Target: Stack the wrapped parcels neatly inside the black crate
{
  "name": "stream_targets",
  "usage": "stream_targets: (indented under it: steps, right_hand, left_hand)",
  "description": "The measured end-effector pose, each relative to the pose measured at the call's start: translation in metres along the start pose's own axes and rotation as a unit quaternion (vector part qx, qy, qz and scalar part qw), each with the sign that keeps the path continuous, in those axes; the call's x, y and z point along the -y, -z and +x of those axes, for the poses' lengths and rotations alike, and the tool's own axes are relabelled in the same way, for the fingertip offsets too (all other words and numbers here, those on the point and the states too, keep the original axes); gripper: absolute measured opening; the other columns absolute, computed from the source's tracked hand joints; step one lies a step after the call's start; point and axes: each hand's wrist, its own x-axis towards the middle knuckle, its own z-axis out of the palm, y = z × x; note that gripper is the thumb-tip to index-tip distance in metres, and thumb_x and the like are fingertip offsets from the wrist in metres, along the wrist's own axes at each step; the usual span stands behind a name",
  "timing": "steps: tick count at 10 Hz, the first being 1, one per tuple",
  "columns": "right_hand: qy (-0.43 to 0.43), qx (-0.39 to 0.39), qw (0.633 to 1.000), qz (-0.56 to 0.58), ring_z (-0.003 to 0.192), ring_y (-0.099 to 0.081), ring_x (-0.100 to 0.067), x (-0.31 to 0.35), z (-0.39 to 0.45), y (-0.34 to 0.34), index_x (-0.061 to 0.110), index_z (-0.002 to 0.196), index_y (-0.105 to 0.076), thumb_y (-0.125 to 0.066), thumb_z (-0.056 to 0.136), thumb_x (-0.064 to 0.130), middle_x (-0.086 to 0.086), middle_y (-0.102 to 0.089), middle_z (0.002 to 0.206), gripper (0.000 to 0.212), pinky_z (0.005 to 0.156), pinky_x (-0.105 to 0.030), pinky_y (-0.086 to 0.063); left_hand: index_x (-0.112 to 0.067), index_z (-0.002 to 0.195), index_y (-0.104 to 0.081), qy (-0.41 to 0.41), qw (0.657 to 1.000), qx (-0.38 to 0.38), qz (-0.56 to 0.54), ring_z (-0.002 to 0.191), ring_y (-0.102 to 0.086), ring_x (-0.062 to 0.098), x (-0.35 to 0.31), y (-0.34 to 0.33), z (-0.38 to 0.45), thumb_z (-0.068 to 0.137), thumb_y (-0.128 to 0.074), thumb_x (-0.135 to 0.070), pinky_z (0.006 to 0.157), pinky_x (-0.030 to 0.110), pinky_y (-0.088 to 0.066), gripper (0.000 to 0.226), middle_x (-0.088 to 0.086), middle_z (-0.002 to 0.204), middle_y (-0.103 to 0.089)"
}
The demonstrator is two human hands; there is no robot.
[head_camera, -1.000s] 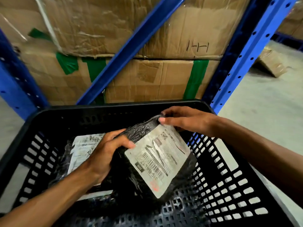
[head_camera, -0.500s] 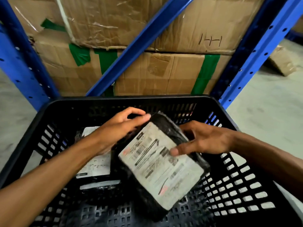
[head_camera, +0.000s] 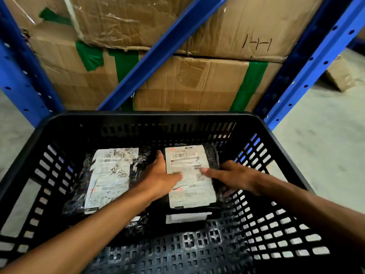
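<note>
1. Right-hand parcel [head_camera: 189, 175] lies flat, label up, on the floor of the black crate [head_camera: 138, 117], atop another labelled parcel [head_camera: 187, 217]; a second parcel [head_camera: 110, 178] lies just beside it, to the left.
2. Left hand [head_camera: 160, 175], fingers extended, presses its left edge; right hand [head_camera: 235, 177], likewise flat, rests on its right side; neither closes around it.
3. Behind the crate: blue racking [head_camera: 158, 54]; taped cardboard cartons [head_camera: 187, 84].

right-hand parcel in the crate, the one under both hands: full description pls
The right parcel is a flat packet in black plastic wrap, its white barcoded shipping label facing up. It lies flat in the black crate, beside the left parcel. The left hand and right hand press on it. Another label edge shows beneath.
</note>
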Motion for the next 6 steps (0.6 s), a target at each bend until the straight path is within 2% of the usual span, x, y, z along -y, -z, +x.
stream_targets:
  steps: [1,2,3,4,5,6]
  right_hand:
    - [0.010,-0.016,0.992,-0.123,0.075,-0.068,-0.028,0.003,0.008,-0.009,0.017,0.084,-0.062,-0.054,0.090,0.051,-0.019,-0.072,0.109,0.035,0.072,-0.037,-0.060]
    - [0.020,-0.015,0.987,-0.161,0.064,-0.063,-0.021,0.000,0.014,-0.004,0.014,0.081,-0.060,-0.052,0.089,0.054,-0.016,-0.069,0.087,0.041,0.059,-0.027,-0.055]
    - [0.036,-0.024,0.984,-0.174,0.057,-0.057,-0.014,-0.004,0.014,0.000,0.008,0.088,-0.061,-0.050,0.090,0.054,-0.012,-0.064,0.077,0.047,0.058,-0.023,-0.049]
    - [0.052,-0.023,0.981,-0.183,0.063,-0.053,-0.022,-0.006,0.015,-0.002,-0.007,0.108,-0.061,-0.050,0.090,0.053,-0.018,-0.062,0.081,0.064,0.062,-0.029,-0.048]
    - [0.043,-0.012,0.970,-0.240,0.068,-0.055,-0.018,0.003,0.017,0.003,0.002,0.101,-0.066,-0.049,0.091,0.053,-0.016,-0.070,0.089,0.055,0.064,-0.022,-0.045]
    - [0.055,-0.055,0.943,-0.322,0.082,-0.065,-0.015,0.008,0.005,0.009,0.022,0.106,-0.064,-0.050,0.089,0.057,0.001,-0.069,0.094,0.041,0.074,-0.024,-0.052]
  left_hand:
    - [-0.021,0.154,0.012,0.005,0.998,0.015,0.061,0.127,-0.051,0.021,0.008,-0.008,0.010,0.088,-0.062,-0.021,0.092,0.024,-0.043,0.100,0.002,0.150,-0.045]
    - [-0.022,0.154,0.012,0.005,0.996,0.012,0.083,0.130,-0.049,0.021,0.012,-0.008,0.016,0.086,-0.065,-0.024,0.096,0.026,-0.042,0.102,0.002,0.152,-0.042]
    - [-0.024,0.154,0.011,-0.009,0.995,0.007,0.097,0.133,-0.046,0.022,0.016,-0.007,0.016,0.086,-0.065,-0.028,0.106,0.032,-0.041,0.102,0.002,0.154,-0.039]
    - [-0.023,0.153,0.017,-0.012,0.992,0.028,0.124,0.136,-0.043,0.022,0.017,-0.007,0.016,0.089,-0.061,-0.030,0.104,0.027,-0.040,0.101,0.004,0.158,-0.031]
    - [-0.025,0.155,0.011,-0.012,0.985,0.071,0.158,0.131,-0.047,0.020,0.010,0.001,0.020,0.088,-0.062,-0.028,0.100,0.023,-0.041,0.099,0.002,0.156,-0.035]
    - [-0.030,0.155,0.005,-0.046,0.975,0.100,0.193,0.134,-0.045,0.019,-0.003,0.027,0.005,0.088,-0.062,-0.036,0.109,0.030,-0.040,0.095,-0.001,0.158,-0.033]
